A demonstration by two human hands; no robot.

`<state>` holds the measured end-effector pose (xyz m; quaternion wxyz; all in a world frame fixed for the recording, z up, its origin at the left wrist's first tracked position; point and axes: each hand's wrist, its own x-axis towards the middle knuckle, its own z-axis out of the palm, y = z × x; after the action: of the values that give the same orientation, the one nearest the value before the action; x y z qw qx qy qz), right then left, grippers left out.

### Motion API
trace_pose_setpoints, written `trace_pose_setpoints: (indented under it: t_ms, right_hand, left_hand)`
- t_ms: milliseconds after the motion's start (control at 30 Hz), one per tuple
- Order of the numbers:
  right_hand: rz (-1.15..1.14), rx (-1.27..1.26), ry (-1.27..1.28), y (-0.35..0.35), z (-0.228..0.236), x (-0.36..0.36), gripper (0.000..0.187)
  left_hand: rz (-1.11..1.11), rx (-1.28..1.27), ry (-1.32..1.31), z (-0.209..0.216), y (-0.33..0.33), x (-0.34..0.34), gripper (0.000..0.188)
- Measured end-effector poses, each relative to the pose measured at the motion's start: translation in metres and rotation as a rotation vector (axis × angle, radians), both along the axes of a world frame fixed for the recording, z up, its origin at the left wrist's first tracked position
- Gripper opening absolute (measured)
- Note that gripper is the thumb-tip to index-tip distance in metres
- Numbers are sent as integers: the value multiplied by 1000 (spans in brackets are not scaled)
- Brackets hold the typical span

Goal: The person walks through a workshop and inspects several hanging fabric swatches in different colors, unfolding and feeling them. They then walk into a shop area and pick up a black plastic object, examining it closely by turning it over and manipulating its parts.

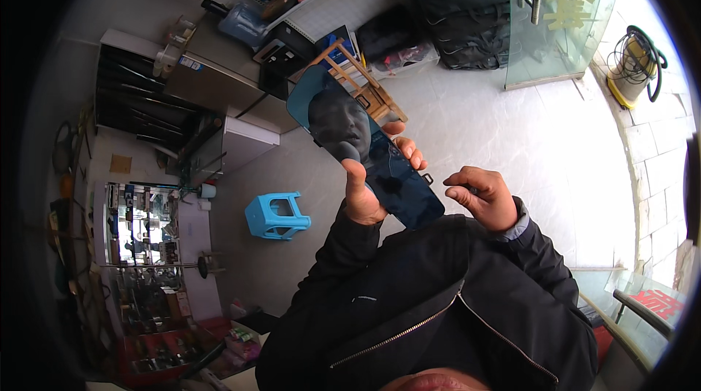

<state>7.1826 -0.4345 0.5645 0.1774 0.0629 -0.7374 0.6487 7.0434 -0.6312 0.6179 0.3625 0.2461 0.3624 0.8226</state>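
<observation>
My left hand (363,201) holds a smartphone (391,181) tilted in front of my chest. The thumb lies along one edge and the fingers wrap round the opposite one. Its glossy dark screen carries reflections. From the phone's right edge sticks out a small, frame-like SIM tray (427,179). Just right of the tray, and apart from the phone, is my right hand (485,197). Its thumb and index finger are pinched together, pointing toward the tray; anything between the tips is too small to make out.
A light blue plastic stool (279,216) stands on the tiled floor at left. Beyond the phone leans a wooden folding frame (376,99). Counters and a glass display case (146,245) line the left. A glass door (548,48) and a yellow vacuum cleaner (634,70) are at far right.
</observation>
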Motion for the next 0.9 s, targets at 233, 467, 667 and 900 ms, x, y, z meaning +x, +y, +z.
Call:
trace_pose_setpoints:
  t_ms: [233,467,667,900]
  right_hand:
    - [-83,187,83,-1,5,-7,13]
    - [-303,634,392,-9,21,-19,29]
    - [-241,664,523,-19,24,-29,36]
    - [-206,664,498,-18,15,-28,32]
  left_hand:
    - [-48,-68,-14,-9,2,-5,118]
    - [-49,-164,-88,-21,19,-15,118]
    - [-31,-188,-68,-30,32,-28,114]
    - [-54,-232,-105,-46,28,-39,111]
